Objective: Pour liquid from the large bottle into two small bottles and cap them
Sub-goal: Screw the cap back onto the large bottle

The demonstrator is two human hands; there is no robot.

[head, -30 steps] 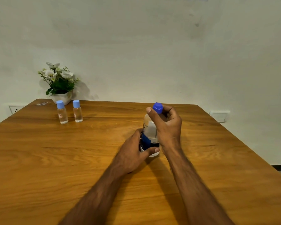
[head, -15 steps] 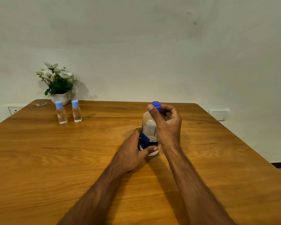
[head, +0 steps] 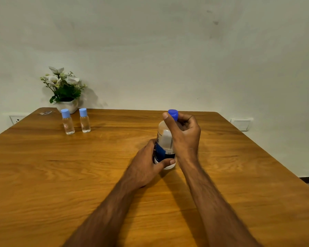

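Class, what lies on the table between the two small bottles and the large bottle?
Nothing: in the head view, only bare table separates the small bottles from the large bottle.

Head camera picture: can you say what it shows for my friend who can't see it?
Two bare hands hold a large bottle upright on a wooden table: the left hand grips its base, the right hand pinches its blue cap. Two small capped bottles stand far left by a potted flower plant.

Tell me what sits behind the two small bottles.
A white flower pot stands behind the two small bottles, against the wall. Its base is partly covered by the bottles' caps.
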